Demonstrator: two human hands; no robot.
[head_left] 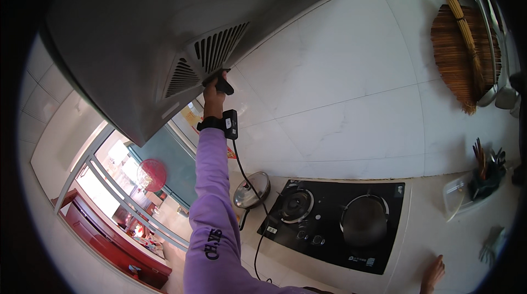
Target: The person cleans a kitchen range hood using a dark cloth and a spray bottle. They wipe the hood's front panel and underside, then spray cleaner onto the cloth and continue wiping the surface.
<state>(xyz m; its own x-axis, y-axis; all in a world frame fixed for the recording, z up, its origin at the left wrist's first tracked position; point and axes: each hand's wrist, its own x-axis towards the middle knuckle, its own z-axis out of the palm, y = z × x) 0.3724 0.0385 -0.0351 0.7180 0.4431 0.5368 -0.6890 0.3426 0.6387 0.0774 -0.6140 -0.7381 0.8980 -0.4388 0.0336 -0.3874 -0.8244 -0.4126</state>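
A lavender sleeve leads up to my left hand [213, 98], raised to the lower edge of a dark grey range hood [123, 30]. Its fingers close on a black plastic part [223, 85] beneath the hood's vent slots [220, 47]; the hand hides some of that part. A black band and a small black box [231, 124] with a cable are strapped to the left wrist. Low at the right, my right hand [434, 274] is over the light countertop [416, 228], one finger stretched out and nothing visible in it.
Below the hood sits a black two-burner gas hob [329, 248] with a dark pot [365, 220] on its right burner. A glass-lidded pan [252, 191] stands to its left. Right are a utensil holder [488, 181], a clear plastic tray [457, 195] and hanging ladles [488, 96]. The cable crosses the hob's left edge.
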